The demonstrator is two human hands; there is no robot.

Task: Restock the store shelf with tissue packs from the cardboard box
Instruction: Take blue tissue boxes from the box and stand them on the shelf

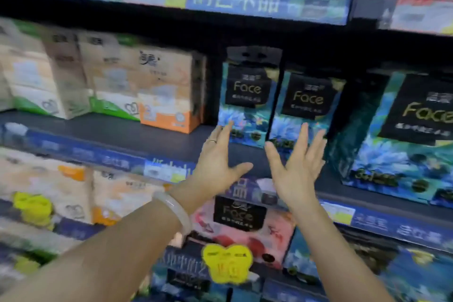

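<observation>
Two blue and teal tissue packs marked Face stand side by side on the dark middle shelf (152, 131): the left pack (247, 98) and the right pack (306, 108). My left hand (218, 162), with a ring and a pale bangle on the wrist, has straight fingers whose tips reach the lower front of the left pack. My right hand (296, 167) is spread flat in front of the lower edge of the right pack. Neither hand holds anything. The cardboard box is out of view.
A larger Face pack (404, 137) stands to the right on the same shelf. Beige, green and orange tissue packs (137, 86) fill the shelf's left part. A pink Face pack (245, 223) and a yellow price tag (226, 263) sit on the shelf below.
</observation>
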